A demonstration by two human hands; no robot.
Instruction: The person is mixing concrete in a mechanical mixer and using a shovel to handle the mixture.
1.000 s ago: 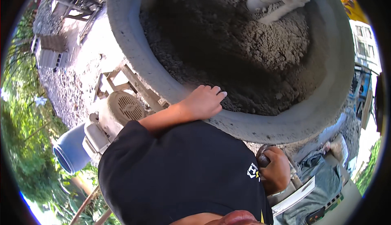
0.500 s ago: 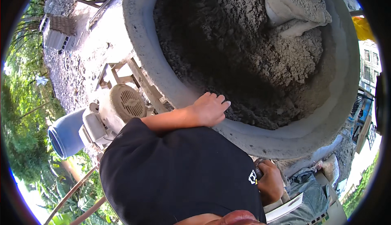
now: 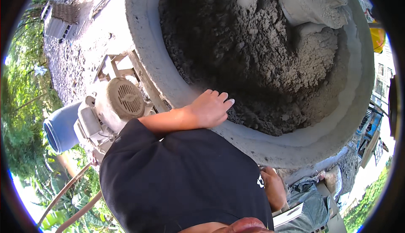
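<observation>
A large round mixer pan [image 3: 145,43] fills the upper middle, crusted with grey cement. Inside it lies a dark grey, crumbly mortar mix [image 3: 270,60], and a thickly caked mixing arm [image 3: 312,3] stands in it at the upper right. My left hand [image 3: 209,108] rests on the pan's near rim, fingers out over the inner edge and nothing held. Low on the right, against the pan's outside, my right hand [image 3: 274,188] is closed with its fingers bent. The black shirt hides part of that hand, so what it grips does not show.
Left of the pan sits a dusty electric motor [image 3: 120,100] on a frame, with a blue barrel [image 3: 63,127] beyond it. Grey hollow blocks [image 3: 59,24] stand at the upper left. A grey-green plastic sheet [image 3: 312,207] lies at lower right.
The mixing arm and mix have shifted in the pan. My view has shifted slightly. The dark rounded handle seen by my right hand is now hidden; my left hand stays on the rim.
</observation>
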